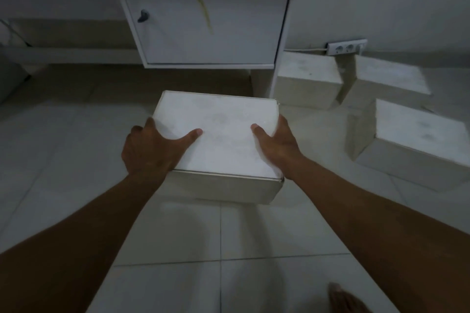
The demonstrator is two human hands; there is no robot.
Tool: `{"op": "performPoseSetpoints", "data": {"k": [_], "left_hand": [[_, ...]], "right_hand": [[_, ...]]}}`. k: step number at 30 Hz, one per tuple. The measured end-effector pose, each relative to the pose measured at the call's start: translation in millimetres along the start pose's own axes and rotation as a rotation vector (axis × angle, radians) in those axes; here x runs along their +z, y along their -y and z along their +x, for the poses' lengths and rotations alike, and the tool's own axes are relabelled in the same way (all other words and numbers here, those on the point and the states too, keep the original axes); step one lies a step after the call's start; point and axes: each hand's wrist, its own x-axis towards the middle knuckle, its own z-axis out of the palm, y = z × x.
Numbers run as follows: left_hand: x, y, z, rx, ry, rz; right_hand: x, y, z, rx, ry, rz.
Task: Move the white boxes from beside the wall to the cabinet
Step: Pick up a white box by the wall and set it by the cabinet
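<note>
Box (218,134): white, rectangular, matte dusty lid, thin metallic-looking edge at the near rim. Held in front of the cabinet (208,15), whose flat white door is shut. Left hand (150,147) and right hand (277,146) grip opposite sides, thumbs flat on the lid, fingers wrapped down the sides. Three more white boxes (309,79) sit on the glossy tiled floor (178,231) by the wall, right of the cabinet. Power strip (347,47) lies behind them.
</note>
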Motion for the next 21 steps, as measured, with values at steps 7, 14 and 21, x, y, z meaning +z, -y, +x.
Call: {"op": "performPoseSetpoints", "data": {"k": [7,14,21], "left_hand": [[58.0,15.8,-2.4,-0.067,0.056,-0.004],[113.8,26.1,-6.3,-0.055,0.118,-0.050],[143.1,32.7,-8.7,0.036,0.128,0.030]], "right_hand": [[24.6,-39.4,22.9,-0.023,0.022,-0.009],[42.3,-77.4,44.7,-0.005,0.038,-0.008],[51.8,-114.2,51.9,0.054,0.031,-0.002]]}}
